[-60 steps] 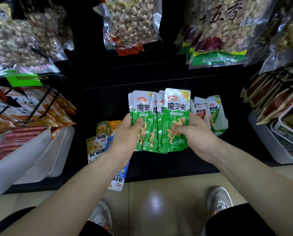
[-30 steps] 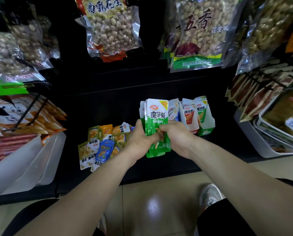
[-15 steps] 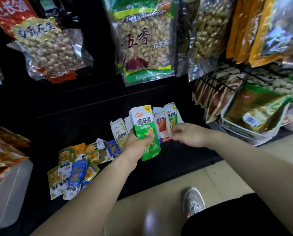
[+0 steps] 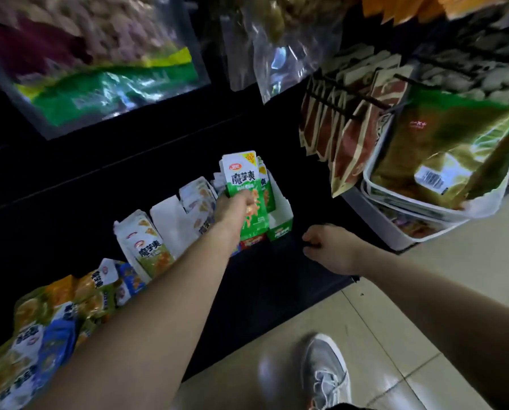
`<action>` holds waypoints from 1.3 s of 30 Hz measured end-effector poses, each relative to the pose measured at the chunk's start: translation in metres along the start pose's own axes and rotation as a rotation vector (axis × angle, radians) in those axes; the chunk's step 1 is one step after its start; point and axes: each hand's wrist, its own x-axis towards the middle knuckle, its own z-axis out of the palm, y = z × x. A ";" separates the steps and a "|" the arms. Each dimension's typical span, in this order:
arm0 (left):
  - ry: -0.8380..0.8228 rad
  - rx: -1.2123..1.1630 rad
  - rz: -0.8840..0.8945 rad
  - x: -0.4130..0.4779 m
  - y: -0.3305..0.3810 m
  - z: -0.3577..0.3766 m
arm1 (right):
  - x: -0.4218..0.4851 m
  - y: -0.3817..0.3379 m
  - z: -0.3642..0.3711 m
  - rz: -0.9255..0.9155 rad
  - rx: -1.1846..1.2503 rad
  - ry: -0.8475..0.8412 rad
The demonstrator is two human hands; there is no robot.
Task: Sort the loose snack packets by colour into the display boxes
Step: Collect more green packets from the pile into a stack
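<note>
My left hand [image 4: 232, 210] grips a stack of green snack packets [image 4: 242, 184] upright, just above and left of the green display box [image 4: 279, 216] on the dark shelf. That box holds a few green packets behind the stack. My right hand [image 4: 328, 248] hovers over the shelf edge to the right, fingers loosely curled, holding nothing. A white display box [image 4: 166, 220] stands left of my left wrist, with olive-green packets [image 4: 146, 247] leaning beside it. A loose pile of yellow, olive and blue packets [image 4: 52, 318] lies at the lower left.
Large bags of nuts [image 4: 93, 54] hang above the shelf. Brown pouches on hooks [image 4: 344, 125] and white tubs with a big green bag [image 4: 442, 155] crowd the right. The tiled floor and my grey shoe [image 4: 325, 374] are below.
My right hand let go of the green stack and dropped to the shelf edge. My left hand carried the stack rightward to the green box. The view swung right.
</note>
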 end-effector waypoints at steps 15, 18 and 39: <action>0.054 0.411 0.390 0.092 -0.020 0.052 | 0.096 0.011 0.065 -0.100 -0.067 0.169; 0.066 0.525 0.474 0.092 -0.028 0.056 | 0.100 0.013 0.071 -0.083 -0.069 0.162; 0.057 0.716 0.609 0.052 -0.039 -0.005 | 0.074 -0.020 0.051 -0.056 -0.116 0.087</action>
